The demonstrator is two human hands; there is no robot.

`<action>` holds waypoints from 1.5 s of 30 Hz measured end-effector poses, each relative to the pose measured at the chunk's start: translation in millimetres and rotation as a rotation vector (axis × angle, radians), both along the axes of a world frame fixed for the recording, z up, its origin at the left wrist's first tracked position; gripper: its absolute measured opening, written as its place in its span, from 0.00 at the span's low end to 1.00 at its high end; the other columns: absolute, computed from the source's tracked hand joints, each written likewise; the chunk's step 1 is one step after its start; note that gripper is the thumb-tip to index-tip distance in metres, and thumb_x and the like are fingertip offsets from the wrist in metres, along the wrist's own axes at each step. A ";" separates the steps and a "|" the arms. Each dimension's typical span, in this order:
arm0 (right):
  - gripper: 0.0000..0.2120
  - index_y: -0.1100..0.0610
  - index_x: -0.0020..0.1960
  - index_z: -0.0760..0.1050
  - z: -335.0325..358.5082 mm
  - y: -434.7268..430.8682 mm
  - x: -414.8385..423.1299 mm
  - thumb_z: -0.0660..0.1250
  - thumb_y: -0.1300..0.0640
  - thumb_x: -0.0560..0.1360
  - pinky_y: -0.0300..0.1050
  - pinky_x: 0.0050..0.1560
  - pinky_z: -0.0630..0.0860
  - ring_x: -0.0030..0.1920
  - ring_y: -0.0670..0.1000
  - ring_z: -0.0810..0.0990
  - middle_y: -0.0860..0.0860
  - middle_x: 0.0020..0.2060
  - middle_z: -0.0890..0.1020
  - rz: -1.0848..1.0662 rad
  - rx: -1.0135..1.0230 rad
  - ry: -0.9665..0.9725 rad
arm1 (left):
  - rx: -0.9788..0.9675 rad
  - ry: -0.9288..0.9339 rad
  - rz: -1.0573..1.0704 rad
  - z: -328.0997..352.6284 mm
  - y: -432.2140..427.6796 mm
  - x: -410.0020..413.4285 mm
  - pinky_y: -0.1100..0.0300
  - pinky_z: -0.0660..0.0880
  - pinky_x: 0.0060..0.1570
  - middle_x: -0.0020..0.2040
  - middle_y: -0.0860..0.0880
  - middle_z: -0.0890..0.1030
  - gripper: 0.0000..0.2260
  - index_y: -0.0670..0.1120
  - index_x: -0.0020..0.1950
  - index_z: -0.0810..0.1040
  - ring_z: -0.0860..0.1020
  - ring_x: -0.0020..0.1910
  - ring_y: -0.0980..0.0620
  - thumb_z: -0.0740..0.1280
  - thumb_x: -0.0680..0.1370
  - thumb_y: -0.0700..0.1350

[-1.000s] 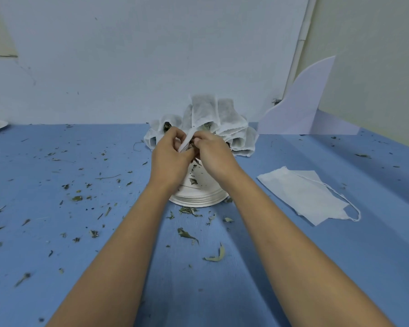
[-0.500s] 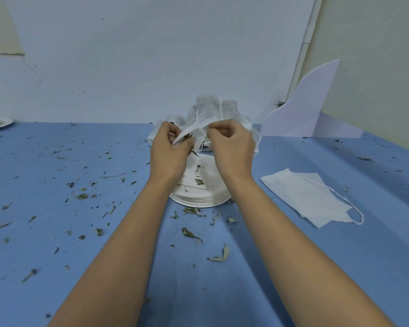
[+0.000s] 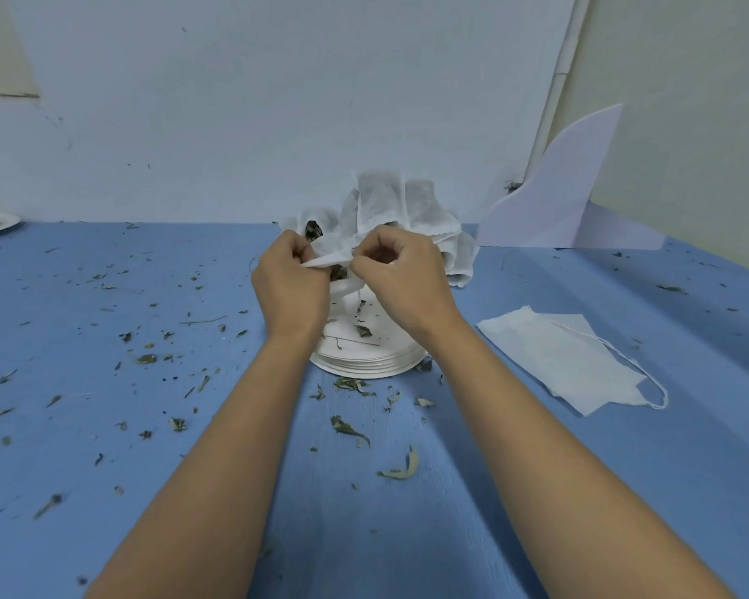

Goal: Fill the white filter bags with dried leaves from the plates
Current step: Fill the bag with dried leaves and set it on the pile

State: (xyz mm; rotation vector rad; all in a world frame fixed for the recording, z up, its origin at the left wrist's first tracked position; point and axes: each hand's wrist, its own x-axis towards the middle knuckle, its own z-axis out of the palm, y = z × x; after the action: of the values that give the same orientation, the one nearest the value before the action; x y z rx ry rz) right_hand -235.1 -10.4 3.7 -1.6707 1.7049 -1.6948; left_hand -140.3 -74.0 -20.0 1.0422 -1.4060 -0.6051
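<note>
White filter bag (image 3: 331, 256): held at centre frame, just above the stack of white plates (image 3: 366, 363). Dark dried leaves (image 3: 338, 273) show under its upper edge, between the two hands.

Left hand (image 3: 290, 291): grips the bag's left end, fingers (image 3: 297, 252) curled round the fabric.
Right hand (image 3: 407, 283): pinches the right end, fingers (image 3: 366, 248) curled, with thumb and forefinger tips on the fabric edge. The bag's top edge is drawn out flat between the two grips.

Top plate of the stack carries a few leaf scraps (image 3: 363, 330).

Directly behind the hands, upper centre: heap of filled bags (image 3: 401, 205) against the wall. One at the left of the heap shows dark leaf at its mouth.

Right of centre: flat empty bags (image 3: 554, 356) with a string loop (image 3: 658, 395), lying on the blue desk (image 3: 104, 490), well apart from the plate stack.

Upper right: white board piece (image 3: 554, 196) propped where the desk meets the wall.

Far left edge: second plate (image 3: 1, 220) holding leaves, cut off by the frame.

Leaf crumbs are scattered over the desk, densest left of and in front of the stack. One larger curled leaf (image 3: 401, 469) lies lower centre, between the forearms.
</note>
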 end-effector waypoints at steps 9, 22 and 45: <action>0.12 0.53 0.30 0.77 -5.7 -1.9 -2.8 0.66 0.67 0.67 0.45 0.37 0.76 0.30 0.48 0.76 0.47 0.26 0.78 0.205 0.078 -0.127 | 0.019 -0.006 0.092 -1.2 2.8 0.7 0.63 0.54 0.24 0.28 0.52 0.62 0.16 0.47 0.29 0.59 0.58 0.28 0.54 0.58 0.64 0.27; 0.18 0.63 0.44 0.76 -5.6 2.2 -5.3 0.73 0.47 0.67 0.43 0.36 0.69 0.38 0.49 0.72 0.55 0.41 0.80 0.039 0.730 0.550 | 0.257 0.183 -0.047 -4.3 -14.7 10.4 0.73 0.63 0.22 0.34 0.53 0.69 0.14 0.49 0.36 0.66 0.67 0.30 0.56 0.71 0.73 0.47; 0.05 0.58 0.41 0.81 -26.6 -25.4 7.7 0.67 0.64 0.72 0.28 0.35 0.68 0.34 0.40 0.74 0.47 0.34 0.82 0.068 0.345 0.548 | 0.358 0.393 -0.153 0.6 -13.9 12.6 0.50 0.78 0.48 0.37 0.49 0.73 0.09 0.47 0.39 0.69 0.72 0.35 0.52 0.68 0.73 0.40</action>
State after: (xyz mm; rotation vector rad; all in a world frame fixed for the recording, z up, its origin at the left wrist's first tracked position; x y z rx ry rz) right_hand -227.4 -35.8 -22.9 -2.0991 1.9845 -0.8804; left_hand -127.6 -87.8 -19.4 1.0268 -1.0559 -1.1398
